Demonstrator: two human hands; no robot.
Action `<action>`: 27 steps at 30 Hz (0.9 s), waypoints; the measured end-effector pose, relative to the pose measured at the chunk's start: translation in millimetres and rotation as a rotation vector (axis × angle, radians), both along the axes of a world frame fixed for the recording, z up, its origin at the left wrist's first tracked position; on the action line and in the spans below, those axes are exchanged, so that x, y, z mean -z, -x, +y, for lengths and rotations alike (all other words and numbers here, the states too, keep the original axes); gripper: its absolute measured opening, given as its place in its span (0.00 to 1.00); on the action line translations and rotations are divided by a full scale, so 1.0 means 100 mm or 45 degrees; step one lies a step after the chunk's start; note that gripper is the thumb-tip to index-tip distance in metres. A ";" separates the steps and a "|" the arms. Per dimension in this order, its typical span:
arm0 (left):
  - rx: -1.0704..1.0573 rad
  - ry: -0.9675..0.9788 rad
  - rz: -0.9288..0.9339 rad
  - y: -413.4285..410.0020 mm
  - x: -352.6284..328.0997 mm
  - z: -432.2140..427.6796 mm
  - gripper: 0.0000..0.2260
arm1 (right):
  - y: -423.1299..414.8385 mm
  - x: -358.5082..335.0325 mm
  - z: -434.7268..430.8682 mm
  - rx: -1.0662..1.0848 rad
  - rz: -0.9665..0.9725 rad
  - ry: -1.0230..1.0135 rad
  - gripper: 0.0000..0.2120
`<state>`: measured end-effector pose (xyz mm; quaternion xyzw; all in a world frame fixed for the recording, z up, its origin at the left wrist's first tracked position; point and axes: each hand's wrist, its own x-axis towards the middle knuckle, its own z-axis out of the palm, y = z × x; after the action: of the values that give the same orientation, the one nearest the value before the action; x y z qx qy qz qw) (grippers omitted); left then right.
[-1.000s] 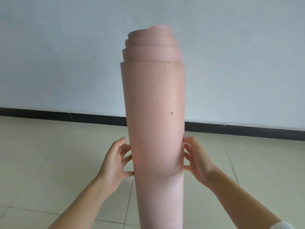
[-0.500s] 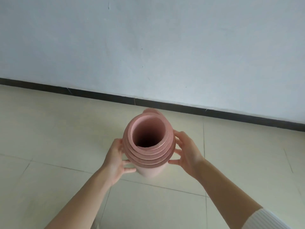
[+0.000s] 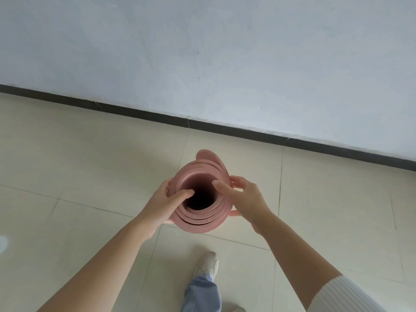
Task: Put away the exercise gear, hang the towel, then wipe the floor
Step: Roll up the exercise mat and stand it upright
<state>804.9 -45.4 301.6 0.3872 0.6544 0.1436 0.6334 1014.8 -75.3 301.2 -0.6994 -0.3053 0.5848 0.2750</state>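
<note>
The left hand point(image 3: 162, 204) grips the rim of the rolled pink mat point(image 3: 202, 216), its thumb now hooked over the top edge into the hollow core; half a second ago it only cupped the outer side. The right hand point(image 3: 244, 199) likewise clasps the opposite rim, a finger over the edge where before the palm was held open beside it. The mat stands upright on the tiled floor point(image 3: 90, 167), near the wall's dark baseboard point(image 3: 135, 112). A white shoe point(image 3: 208, 264) has come into view below.
</note>
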 end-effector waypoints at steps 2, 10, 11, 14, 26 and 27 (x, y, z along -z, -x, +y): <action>0.025 -0.033 0.080 0.00 0.06 0.05 0.21 | -0.02 0.03 0.06 -0.043 -0.090 0.011 0.29; 0.099 -0.115 0.361 -0.02 0.15 0.08 0.26 | 0.13 0.05 0.06 -0.222 -0.468 0.003 0.18; 0.122 -0.078 0.365 -0.03 0.13 0.08 0.26 | 0.15 0.05 0.07 -0.231 -0.507 0.014 0.17; 0.246 0.202 0.193 -0.11 -0.05 0.13 0.26 | 0.09 0.03 0.06 -0.202 -0.549 0.057 0.16; 0.682 0.030 0.220 -2.04 -0.63 -0.23 0.32 | -1.84 -0.64 -0.80 0.188 -0.457 0.111 0.14; 0.711 0.011 0.225 -2.31 -0.67 -0.32 0.31 | -2.09 -0.70 -0.93 0.214 -0.462 0.109 0.14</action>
<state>1035.8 -77.0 368.3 0.5607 0.5758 -0.0734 0.5905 1223.8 -167.8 371.6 -0.8274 -0.2650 0.4367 0.2334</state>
